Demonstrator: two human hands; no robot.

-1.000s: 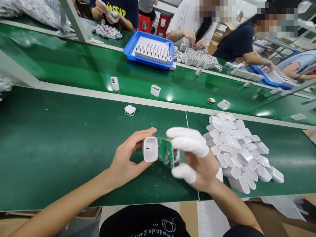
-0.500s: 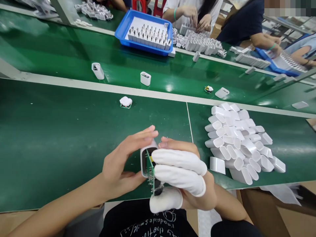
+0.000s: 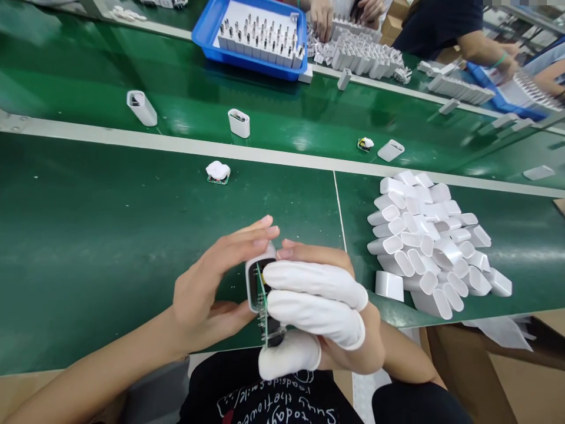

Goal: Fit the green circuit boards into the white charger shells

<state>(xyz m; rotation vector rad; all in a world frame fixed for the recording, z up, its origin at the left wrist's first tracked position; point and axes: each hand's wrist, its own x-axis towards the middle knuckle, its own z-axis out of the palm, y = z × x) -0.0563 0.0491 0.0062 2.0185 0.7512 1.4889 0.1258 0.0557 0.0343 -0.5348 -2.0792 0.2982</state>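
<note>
A white plastic housing (image 3: pixel 250 285) is gripped in my left hand (image 3: pixel 209 277), its open end facing my right side. White finger covers are on several fingers of my right hand (image 3: pixel 326 306), which pinches a green circuit board (image 3: pixel 263 318) with dark components. One end of the board sits inside the mouth of the housing, and the rest sticks out toward me. My covered fingers hide much of the board's component side. Beyond my hands, a small board with a white blob on top (image 3: pixel 218 172) lies on the green bench (image 3: pixel 145 235).
To the right lies a heap of white housings (image 3: pixel 424 241). Housings with boards inside (image 3: pixel 239 123) stand on the green belt (image 3: pixel 185 112) beyond a pale rail (image 3: pixel 176 142). Across it are a blue tray (image 3: pixel 200 35) of white parts and co-workers' hands (image 3: pixel 322 17).
The view has shifted slightly, so belt items appear higher and further left. My hands keep the same hold, and the board still sits partly in the housing.
</note>
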